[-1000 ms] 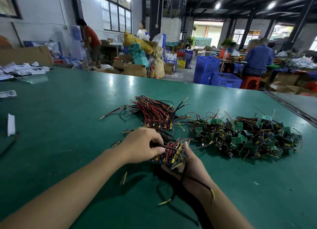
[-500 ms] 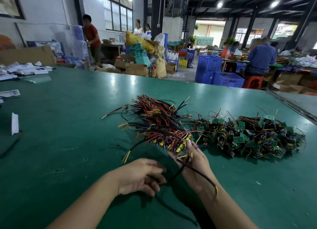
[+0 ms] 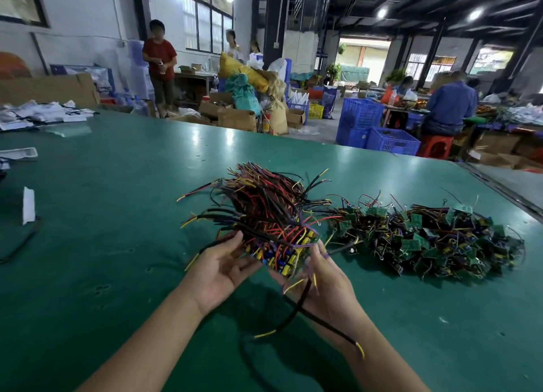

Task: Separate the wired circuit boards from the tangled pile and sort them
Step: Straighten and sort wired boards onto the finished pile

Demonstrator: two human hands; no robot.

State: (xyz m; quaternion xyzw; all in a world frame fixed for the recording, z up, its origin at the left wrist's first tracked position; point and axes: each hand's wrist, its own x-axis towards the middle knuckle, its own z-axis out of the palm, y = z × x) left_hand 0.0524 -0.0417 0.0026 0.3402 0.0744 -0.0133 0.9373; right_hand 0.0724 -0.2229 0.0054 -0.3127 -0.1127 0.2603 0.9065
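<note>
Above the green table [image 3: 123, 215], both hands hold up a bundle of wired circuit boards [image 3: 273, 215]. Its stacked boards with yellow and blue parts sit between my palms, and red and black wires fan up and to the left. My left hand [image 3: 220, 271] is palm up under the left side, thumb against the wires. Gripping the right side is my right hand [image 3: 326, 286], with two long black wires [image 3: 296, 309] trailing over its palm and wrist. The tangled pile of green boards [image 3: 426, 239] lies just to the right on the table.
A white paper scrap [image 3: 28, 205] and a black cable lie far left. Papers and cardboard [image 3: 44, 112] are at the table's back left. Beyond the far edge stand blue crates [image 3: 379, 133], boxes, and several people. A metal rail [image 3: 505, 195] runs along the right edge.
The wired bundle, lying on the table before, is now lifted between both hands. My left hand moved from near the table's front up under the bundle's left side.
</note>
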